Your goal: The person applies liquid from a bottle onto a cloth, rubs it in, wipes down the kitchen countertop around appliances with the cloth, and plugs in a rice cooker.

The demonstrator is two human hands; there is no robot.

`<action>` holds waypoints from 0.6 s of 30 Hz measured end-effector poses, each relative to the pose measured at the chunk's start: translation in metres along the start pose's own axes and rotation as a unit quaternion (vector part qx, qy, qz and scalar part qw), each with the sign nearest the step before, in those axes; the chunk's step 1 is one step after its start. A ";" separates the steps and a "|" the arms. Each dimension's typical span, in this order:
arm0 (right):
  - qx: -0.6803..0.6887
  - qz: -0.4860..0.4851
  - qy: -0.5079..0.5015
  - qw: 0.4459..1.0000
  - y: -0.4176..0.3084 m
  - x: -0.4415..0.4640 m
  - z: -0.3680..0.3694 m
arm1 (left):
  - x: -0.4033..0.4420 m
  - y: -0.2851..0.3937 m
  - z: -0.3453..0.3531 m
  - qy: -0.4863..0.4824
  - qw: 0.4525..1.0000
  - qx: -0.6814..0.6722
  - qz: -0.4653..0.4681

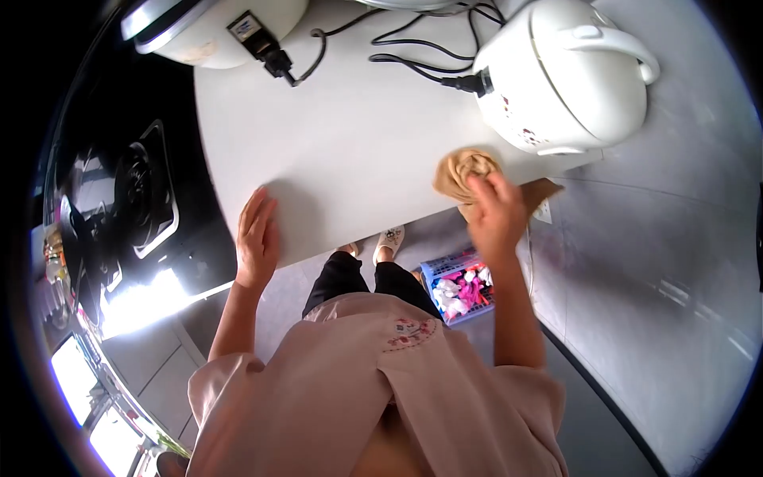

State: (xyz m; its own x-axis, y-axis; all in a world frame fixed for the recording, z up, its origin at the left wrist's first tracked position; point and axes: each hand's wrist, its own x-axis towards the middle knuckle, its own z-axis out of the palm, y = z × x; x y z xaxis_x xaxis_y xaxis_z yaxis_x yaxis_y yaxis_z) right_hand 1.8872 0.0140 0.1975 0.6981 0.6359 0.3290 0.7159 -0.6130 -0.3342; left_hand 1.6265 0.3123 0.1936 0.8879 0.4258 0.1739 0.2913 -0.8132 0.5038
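Note:
My right hand [497, 213] grips a bunched tan cloth [455, 176] at the right front of the white countertop [342, 143]. Part of the cloth hangs past the counter's front edge, behind my fingers. Below the rice cooker [572, 79], the hand and cloth stay a short way apart from it. On the left, my left hand [258, 238] lies against the counter near its front corner, fingers stretched out and holding nothing.
A black gas stove [143, 191] borders the counter on the left. Another white appliance [214, 32] with a black plug stands at the back left. Black cords [421, 48] curl along the back. Under the counter sits a blue basket [461, 314] of plastic bags.

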 end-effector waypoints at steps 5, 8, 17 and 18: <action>0.012 0.132 0.062 0.989 0.099 0.003 -0.004 | 0.000 0.002 0.007 0.006 0.997 0.074 0.024; -0.080 -0.009 0.000 0.997 0.015 0.000 0.005 | 0.000 0.001 0.010 0.007 0.996 0.088 0.023; -0.098 0.005 -0.049 0.994 0.004 0.016 -0.008 | 0.000 0.001 0.011 0.000 0.994 0.109 0.028; -0.032 0.002 -0.012 0.999 0.007 0.009 0.002 | 0.000 0.001 0.011 -0.001 0.994 0.107 0.028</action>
State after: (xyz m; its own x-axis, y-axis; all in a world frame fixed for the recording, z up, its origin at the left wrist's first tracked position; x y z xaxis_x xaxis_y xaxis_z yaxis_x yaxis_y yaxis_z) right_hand 1.8987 0.0167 0.1965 0.7006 0.6442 0.3070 0.7133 -0.6433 -0.2781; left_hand 1.6307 0.3076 0.1849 0.9055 0.3770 0.1949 0.3104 -0.9014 0.3018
